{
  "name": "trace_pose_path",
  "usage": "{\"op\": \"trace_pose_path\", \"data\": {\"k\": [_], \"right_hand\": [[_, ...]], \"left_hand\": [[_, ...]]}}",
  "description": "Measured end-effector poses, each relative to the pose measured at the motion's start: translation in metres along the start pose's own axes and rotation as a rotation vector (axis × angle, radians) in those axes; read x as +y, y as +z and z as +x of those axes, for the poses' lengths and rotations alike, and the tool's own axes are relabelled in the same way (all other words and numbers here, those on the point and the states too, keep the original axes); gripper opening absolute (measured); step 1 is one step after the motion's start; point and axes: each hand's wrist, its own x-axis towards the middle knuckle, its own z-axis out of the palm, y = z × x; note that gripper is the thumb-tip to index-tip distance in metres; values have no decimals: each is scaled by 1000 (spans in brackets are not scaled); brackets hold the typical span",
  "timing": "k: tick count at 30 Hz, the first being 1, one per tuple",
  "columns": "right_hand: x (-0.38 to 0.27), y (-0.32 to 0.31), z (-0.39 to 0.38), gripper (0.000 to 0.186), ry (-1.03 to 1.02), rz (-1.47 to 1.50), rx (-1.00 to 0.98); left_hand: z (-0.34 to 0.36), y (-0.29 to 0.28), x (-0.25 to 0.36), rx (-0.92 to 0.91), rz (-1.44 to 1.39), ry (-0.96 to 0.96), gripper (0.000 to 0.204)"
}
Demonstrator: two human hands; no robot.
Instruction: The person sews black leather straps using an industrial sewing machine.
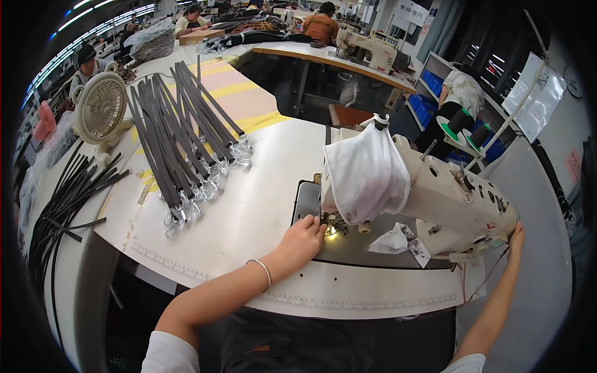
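Note:
My left hand [303,239] is beside the needle area of a cream sewing machine [429,171], under a small lit lamp. Its fingers are bent and close together; what they pinch, if anything, is hidden. Far right, my right hand [517,237] grips the handwheel [512,217] at the machine's end. A white cloth [365,171] with faint stains drapes over the machine's head. On the bed below the arm lies a crumpled, dark-stained white scrap [398,239]. Left of the machine, several dark grey straps [177,137] lie in rows, their near ends in clear plastic.
Loose black strips [59,211] hang over the left table's edge, near a cream fan [102,109]. Two thread cones [460,121] stand behind the machine. Further back are another sewing machine [373,50], blue bins [423,105] and several people. A printed ruler [373,306] edges the table.

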Motion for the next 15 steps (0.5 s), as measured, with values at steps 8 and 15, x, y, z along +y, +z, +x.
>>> {"op": "trace_pose_path", "data": {"k": [8,15], "right_hand": [[47,36,-23,58,-86,285,263],[32,36,-23,57,-100,347,219]], "left_hand": [[2,2,-1,50,-9,8,35],[-1,3,-1,46,13,-2,35]]}}
